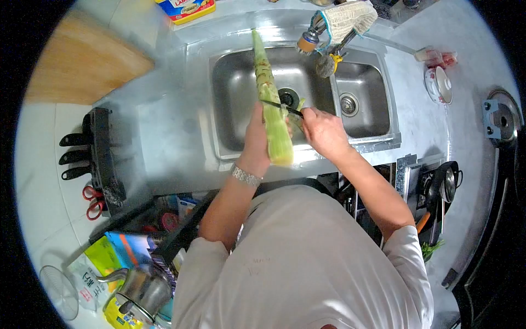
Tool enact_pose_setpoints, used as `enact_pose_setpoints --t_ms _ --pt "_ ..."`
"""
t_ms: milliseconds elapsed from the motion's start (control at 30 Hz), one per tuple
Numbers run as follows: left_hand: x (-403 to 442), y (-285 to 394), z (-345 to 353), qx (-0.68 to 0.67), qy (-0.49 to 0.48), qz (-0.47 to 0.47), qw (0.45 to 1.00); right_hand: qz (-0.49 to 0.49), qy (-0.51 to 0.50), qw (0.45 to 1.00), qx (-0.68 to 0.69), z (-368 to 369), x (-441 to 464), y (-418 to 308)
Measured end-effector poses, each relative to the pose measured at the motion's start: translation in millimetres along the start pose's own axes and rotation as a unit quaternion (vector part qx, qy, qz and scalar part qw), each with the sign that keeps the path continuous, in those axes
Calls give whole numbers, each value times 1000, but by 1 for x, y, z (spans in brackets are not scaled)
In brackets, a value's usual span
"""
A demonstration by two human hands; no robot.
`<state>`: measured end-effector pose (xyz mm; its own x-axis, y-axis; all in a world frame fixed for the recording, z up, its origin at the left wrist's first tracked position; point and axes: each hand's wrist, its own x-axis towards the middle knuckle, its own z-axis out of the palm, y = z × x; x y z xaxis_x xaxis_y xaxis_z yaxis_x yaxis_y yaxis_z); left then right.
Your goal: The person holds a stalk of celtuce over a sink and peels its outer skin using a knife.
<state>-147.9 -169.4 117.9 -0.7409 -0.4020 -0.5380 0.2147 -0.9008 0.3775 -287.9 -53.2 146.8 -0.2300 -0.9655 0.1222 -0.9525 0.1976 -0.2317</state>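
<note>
A long, pale green stalk, tapering to a brownish upper part and a thin tip, lies over the large sink basin. My left hand, with a metal watch on the wrist, is closed around its lower part from beneath and the left side. In my right hand is a dark-handled peeler or knife; its blade reaches across the stalk's middle. Green peelings show beside the stalk, near the drain. The fingers of my left hand are mostly hidden behind the stalk.
A brush, a cloth and a scrubber sit at the sink's back edge. Right of the small basin stands a lidded white pot. On the left are a knife rack, red scissors and a kettle.
</note>
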Motion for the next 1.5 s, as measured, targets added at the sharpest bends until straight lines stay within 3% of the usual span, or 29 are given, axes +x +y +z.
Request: enact_pose_setpoints --t_ms 67,133,167,200,233,367,400,433,500,533,633,700,767,800,833,933,967,1033,1167,1233,1500 --pt "2 -1 0 22 -8 5 1000 18 -11 999 37 -3 -3 0" --pt "-1 1 2 -9 9 -7 1000 157 -88 943 279 -7 -6 -3" --pt "-1 1 3 -9 10 -7 1000 156 -89 943 279 -9 -9 -3" --pt "-1 2 3 24 37 11 999 256 -163 816 492 -11 -13 0" --pt "0 3 4 58 62 27 996 337 -223 625 668 -13 -16 1" --pt "4 2 -5 38 43 20 998 360 -195 685 603 -12 -19 6" --pt "3 2 -6 23 22 15 999 368 -200 641 643 -10 -20 13" --pt "5 3 -6 10 0 12 1000 368 -196 643 643 -9 -18 21" --pt "-1 4 4 12 8 13 1000 375 -226 653 618 -7 -19 34" --pt "-5 5 8 15 18 15 1000 393 -216 711 542 8 -20 40" --pt "1 5 1 18 7 6 1000 396 -218 692 563 12 -27 48" --pt "0 2 -2 16 3 8 1000 391 -203 711 547 22 -34 53" --pt "4 4 -2 17 -7 16 1000 317 -147 843 410 48 -43 67" --pt "4 4 -4 11 -11 7 1000 257 -93 923 272 25 -41 51" --pt "6 3 -6 4 -15 2 1000 253 -95 923 273 5 -36 36" --pt "12 -3 -13 24 -10 26 999 84 -47 971 220 -18 -36 1" --pt "12 -4 -13 24 -8 26 999 83 -47 971 220 -21 -37 -7" --pt "12 -6 -11 -8 -9 20 1000 -7 -38 992 124 -38 -33 -23" --pt "17 -7 -15 -34 -16 0 999 -61 -20 997 51 -53 -30 -38" --pt "16 -5 -10 -31 27 3 999 -67 -20 997 43 -51 -30 -37" --pt "16 -9 -15 -47 -12 24 999 -47 -30 998 -19 -34 -30 -31"
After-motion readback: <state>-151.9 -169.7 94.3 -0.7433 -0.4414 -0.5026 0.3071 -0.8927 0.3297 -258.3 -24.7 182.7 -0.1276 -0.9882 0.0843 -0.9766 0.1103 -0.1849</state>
